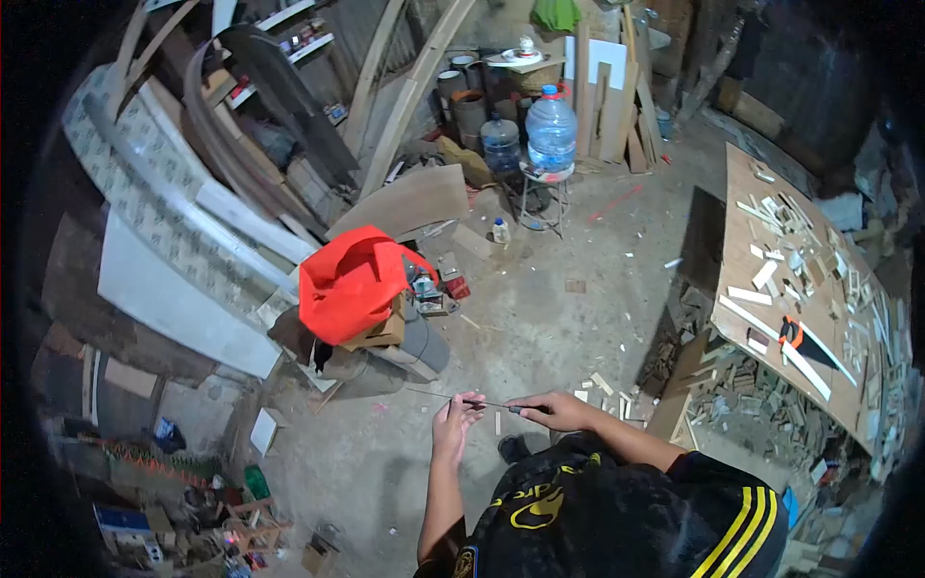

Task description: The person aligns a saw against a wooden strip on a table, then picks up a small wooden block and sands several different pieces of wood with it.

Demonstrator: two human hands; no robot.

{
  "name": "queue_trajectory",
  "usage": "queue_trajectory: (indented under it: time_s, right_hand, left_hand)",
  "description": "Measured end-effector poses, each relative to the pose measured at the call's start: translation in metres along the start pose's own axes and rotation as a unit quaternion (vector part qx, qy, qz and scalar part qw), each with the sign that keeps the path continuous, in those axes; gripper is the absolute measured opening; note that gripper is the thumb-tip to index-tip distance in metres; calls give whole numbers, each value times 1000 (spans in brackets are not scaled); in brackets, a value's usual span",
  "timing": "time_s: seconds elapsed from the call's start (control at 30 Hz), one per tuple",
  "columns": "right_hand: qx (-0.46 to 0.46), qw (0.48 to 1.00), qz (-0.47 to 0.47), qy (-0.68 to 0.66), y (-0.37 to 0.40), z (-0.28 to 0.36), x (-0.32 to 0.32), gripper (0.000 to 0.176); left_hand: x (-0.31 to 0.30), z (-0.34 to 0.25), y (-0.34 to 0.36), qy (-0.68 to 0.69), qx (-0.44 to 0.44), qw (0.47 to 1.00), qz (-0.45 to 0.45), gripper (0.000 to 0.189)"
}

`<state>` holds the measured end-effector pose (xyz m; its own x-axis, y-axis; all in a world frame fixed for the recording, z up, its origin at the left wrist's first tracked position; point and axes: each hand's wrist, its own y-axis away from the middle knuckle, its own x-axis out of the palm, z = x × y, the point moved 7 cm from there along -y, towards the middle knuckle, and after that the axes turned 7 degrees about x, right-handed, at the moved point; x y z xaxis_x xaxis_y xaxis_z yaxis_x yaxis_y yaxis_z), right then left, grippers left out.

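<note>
In front of my body, a thin dark rod (493, 406) runs from one hand to the other, its narrow end pointing left past my fingers. My right hand (551, 411) pinches the end nearer me, where a short greyish piece shows at the fingertips. Around its middle, my left hand (460, 416) has thumb and fingers closed on the rod, palm partly turned up. The rod is too small in the picture to name its exact kind. Beneath both hands lies the concrete floor (568, 328).
A red bag (352, 284) sits on a box ahead left. To the right, a plywood table (742, 207) bears wood offcuts and an orange-and-black handsaw (792, 333). A large water bottle (552, 135) stands on a stool (547, 175). Boards (193, 299) lean at left.
</note>
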<state>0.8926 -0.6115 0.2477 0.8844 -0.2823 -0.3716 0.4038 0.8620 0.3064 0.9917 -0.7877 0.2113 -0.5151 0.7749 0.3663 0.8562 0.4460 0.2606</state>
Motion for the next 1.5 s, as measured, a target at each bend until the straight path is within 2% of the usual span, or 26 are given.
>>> queue_trajectory:
  time_s: [0.1,0.13,0.23,0.3,0.37,0.5,0.53,0.6,0.67,0.73,0.8,0.83,0.87,0.93,1.0,1.1,1.13,1.2,1.23,1.3,1.33,1.43,1.5]
  right_hand:
    - [1,999,-46,-22,5,0,-15,37]
    - [37,998,-38,-30,7,-2,-22,37]
    - [62,994,-65,-63,-9,-38,-30,38]
    - [41,991,-110,-70,-22,-46,-49,37]
    - [29,991,-111,-70,-40,-57,-68,36]
    - [-40,980,-170,-95,-82,-89,-125,36]
    - [-32,974,-195,-112,-90,-101,-146,36]
    - [52,982,-173,-47,-107,-135,-182,38]
    - [87,959,-262,-67,-102,-172,-230,39]
    - [131,918,-356,-115,-84,-224,-278,40]
    - [166,839,-504,-123,-48,-276,-322,41]
    - [237,818,-495,-171,-27,-302,-340,42]
    - [305,794,-478,-217,-4,-324,-356,43]
    - [321,685,-639,-141,48,-336,-390,41]
    - [217,612,-713,-264,82,-326,-418,34]
    - [288,558,-753,-197,117,-312,-441,33]
    - [295,554,-753,-199,117,-320,-440,33]
    - [236,493,-793,-269,122,-333,-434,33]
    - [239,448,-820,-265,120,-333,-428,32]
    - [249,394,-845,-261,108,-335,-421,31]
    - [256,363,-841,-310,96,-338,-414,29]
    - [294,345,-834,-313,56,-367,-404,29]
    - [282,313,-831,-363,24,-377,-412,29]
  left_hand:
    - [7,19,-36,20,-28,997,63,42]
    - [15,24,-43,20,-45,997,54,42]
    - [27,37,-73,12,-79,995,52,42]
    - [33,40,-100,5,-85,995,48,42]
    - [40,38,-132,-28,-89,995,47,42]
    - [79,28,-214,-103,-101,983,112,45]
    - [95,26,-234,-100,-112,982,118,51]
    - [125,23,-268,-118,-149,974,122,61]
    - [160,22,-304,-127,-176,966,137,61]
    - [198,23,-338,-125,-190,959,171,63]
    - [230,26,-377,-147,-197,947,209,62]
    - [240,27,-392,-164,-202,938,230,61]
    - [248,29,-407,-152,-201,945,208,55]
    - [263,33,-432,-144,-196,948,206,54]
    - [281,39,-457,-134,-200,948,210,52]
    - [292,63,-492,-132,-240,934,231,53]
    - [293,75,-508,-138,-260,926,236,53]
    - [301,89,-539,-156,-284,916,237,53]
    - [309,96,-557,-171,-301,908,237,53]
    - [325,102,-598,-194,-317,893,253,52]
    - [335,103,-623,-185,-307,896,261,51]
    - [380,95,-697,-173,-292,897,282,48]
    - [428,70,-732,-206,-248,902,286,47]
